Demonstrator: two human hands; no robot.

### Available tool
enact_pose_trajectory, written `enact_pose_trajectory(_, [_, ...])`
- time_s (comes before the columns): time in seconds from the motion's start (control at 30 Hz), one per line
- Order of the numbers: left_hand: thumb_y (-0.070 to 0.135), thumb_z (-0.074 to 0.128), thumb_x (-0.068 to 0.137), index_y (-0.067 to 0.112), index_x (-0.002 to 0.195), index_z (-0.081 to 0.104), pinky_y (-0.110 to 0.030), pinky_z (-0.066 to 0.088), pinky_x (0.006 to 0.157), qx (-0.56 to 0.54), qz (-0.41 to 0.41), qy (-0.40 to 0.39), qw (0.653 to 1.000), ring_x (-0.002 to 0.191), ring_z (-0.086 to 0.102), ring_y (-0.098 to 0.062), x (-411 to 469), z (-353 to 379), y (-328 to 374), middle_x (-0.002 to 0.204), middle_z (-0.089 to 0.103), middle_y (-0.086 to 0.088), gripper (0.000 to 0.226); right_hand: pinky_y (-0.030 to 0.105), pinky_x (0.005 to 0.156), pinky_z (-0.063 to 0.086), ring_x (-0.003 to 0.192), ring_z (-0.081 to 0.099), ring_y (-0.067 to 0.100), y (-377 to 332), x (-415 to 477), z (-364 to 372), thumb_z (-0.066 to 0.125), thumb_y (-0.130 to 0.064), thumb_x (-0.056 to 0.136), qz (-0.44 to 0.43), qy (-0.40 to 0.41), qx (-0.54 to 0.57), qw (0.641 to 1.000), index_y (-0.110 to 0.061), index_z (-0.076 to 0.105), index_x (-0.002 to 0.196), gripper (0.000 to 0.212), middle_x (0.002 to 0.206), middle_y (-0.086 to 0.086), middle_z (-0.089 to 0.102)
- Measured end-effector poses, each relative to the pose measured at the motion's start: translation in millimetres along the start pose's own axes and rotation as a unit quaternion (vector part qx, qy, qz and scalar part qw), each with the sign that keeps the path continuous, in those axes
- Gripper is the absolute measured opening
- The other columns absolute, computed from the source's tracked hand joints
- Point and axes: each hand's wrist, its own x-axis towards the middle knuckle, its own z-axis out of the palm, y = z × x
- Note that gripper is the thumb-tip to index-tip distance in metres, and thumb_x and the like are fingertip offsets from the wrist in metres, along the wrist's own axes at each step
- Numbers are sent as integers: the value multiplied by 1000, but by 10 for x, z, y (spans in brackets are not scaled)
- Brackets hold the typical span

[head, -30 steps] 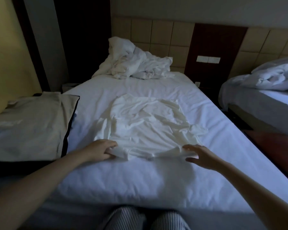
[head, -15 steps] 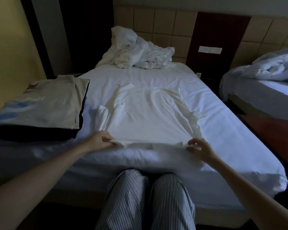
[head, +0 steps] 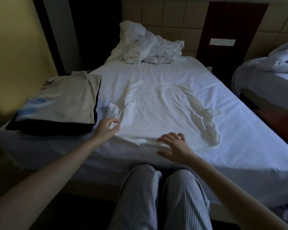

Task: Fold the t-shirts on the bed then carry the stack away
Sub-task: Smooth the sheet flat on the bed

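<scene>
Creased white t-shirt [head: 160, 113] on smooth bed [head: 156, 67], folded beige stack [head: 70, 100]

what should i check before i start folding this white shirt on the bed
1. Shirt flat on the bed: not ok, its right side is bunched and creased.
2. Right hand steadying the near edge: ok, open fingers rest on it.
3. Left hand gripping the shirt: cannot tell, fingers curl at its left edge.
4. Folded stack clear of the shirt: ok, it lies to the left, apart.
5. Crumpled bedding out of the way: ok, it sits at the head of the bed.
</scene>
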Motion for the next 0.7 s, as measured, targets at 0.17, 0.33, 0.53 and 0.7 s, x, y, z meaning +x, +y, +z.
enact_pose_trajectory(0.17, [19, 60, 86, 3, 129, 49, -36, 44, 90, 107, -146, 16, 983, 113, 53, -36, 500, 18, -66, 124, 55, -17, 47, 48, 103, 30, 129, 43, 29, -674, 574, 304, 38, -62, 80, -43, -29, 21, 998, -23, 48, 134, 68, 139, 2, 49])
enact_pose_trajectory(0.33, [36, 51, 89, 10, 141, 30, -43, 33, 104, 219, -180, -55, 957, 132, 33, -38, 820, 201, -192, 146, 30, -16, 62, 46, 116, 4, 145, 7, 28, -919, 900, 597, 42, -48, 93, -7, -92, 12, 996, -28, 20, 149, 63, 157, -1, 15])
enact_pose_trajectory(0.53, [23, 34, 102, -1, 122, 57, -34, 35, 95, 116, -129, 83, 981, 118, 51, -34, 713, 276, -347, 127, 57, -21, 39, 45, 85, 51, 107, 64, 19, -923, 822, 680, 34, -41, 84, 0, -76, -8, 997, -35, 66, 112, 43, 116, -11, 66])
enact_pose_trajectory(0.7, [21, 36, 101, -1, 125, 54, -27, 39, 83, -268, -303, 188, 895, 112, 53, -30, 744, 31, -145, 128, 54, -20, 37, 45, 87, 50, 106, 64, 20, -943, 794, 724, 39, -45, 81, -18, -14, 0, 1000, -32, 69, 108, 41, 114, -11, 67])
